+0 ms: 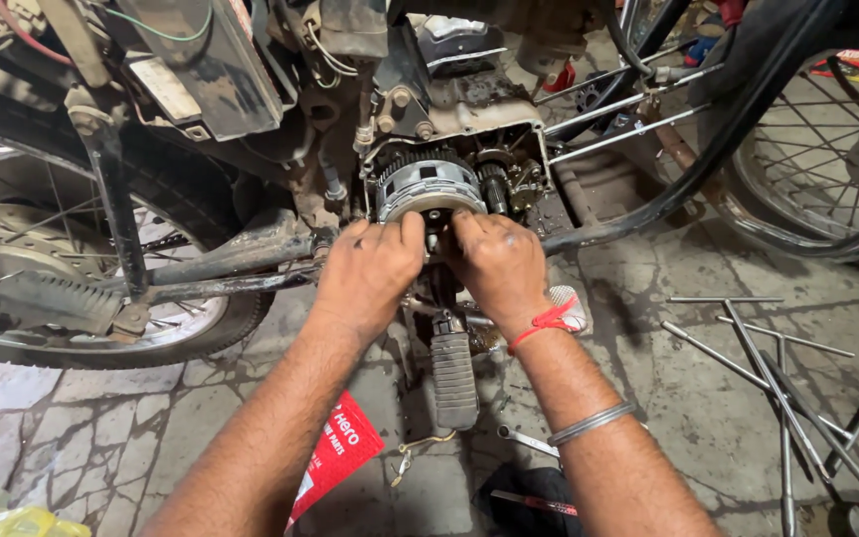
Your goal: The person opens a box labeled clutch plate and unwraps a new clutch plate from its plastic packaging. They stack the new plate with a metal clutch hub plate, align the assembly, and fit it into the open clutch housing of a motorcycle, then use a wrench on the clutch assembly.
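A round, ribbed metal clutch assembly point(429, 187) sits in the opened side of a motorcycle engine point(469, 109), with small gears point(511, 184) to its right. My left hand point(370, 268) grips the lower left edge of the clutch assembly, fingers curled on its rim. My right hand point(497, 261) presses on its lower right edge; a red thread and a metal bangle are on that wrist. Both hands are greasy. The lower part of the assembly is hidden behind my fingers.
The rear wheel point(82, 259) is at the left, the front wheel point(827, 149) at the right. A footrest point(453, 373) juts out below my hands. Several long T-handle wrenches point(777, 368) lie on the stone floor at right. A red packet point(340, 452) and a spanner point(527, 440) lie near my forearms.
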